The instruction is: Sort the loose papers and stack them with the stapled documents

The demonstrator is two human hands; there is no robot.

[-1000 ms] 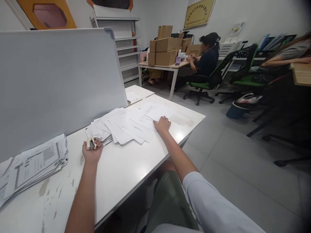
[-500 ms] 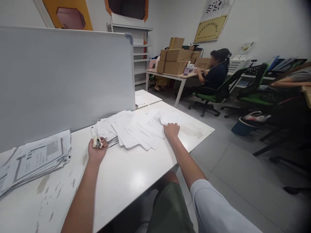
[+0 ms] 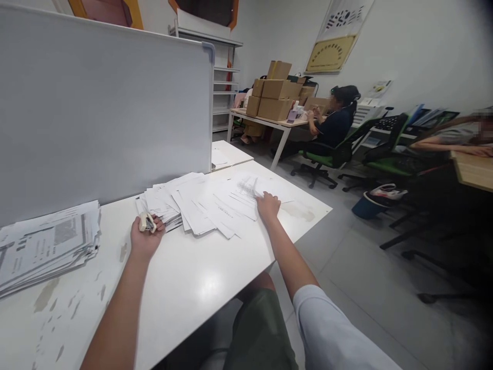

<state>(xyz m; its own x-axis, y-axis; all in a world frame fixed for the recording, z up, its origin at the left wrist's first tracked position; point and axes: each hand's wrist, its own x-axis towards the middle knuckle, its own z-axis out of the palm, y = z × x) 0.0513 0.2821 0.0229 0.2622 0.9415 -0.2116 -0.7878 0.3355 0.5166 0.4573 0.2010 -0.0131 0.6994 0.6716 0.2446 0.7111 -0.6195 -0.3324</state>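
Palm up at the left of the loose papers, my left hand is closed around a small cream stapler. Its fingertips lie close to the left edge of a spread heap of printed sheets. My right hand is at the right end of that heap, fingers curled on the edge of a paper sheet. The sheet bends up a little by the fingers, and the fingertips are partly hidden. A thicker stack of printed papers lies at the far left of the white table.
A grey-white partition board stands along the table's back edge. Cardboard boxes are piled on another desk, where a person sits. A blue bin and green office chairs stand on the floor at right.
The view has turned slightly right, shifting everything leftward. My right hand has lowered the lifted sheet, which lies flatter now. My left hand still holds the stapler.
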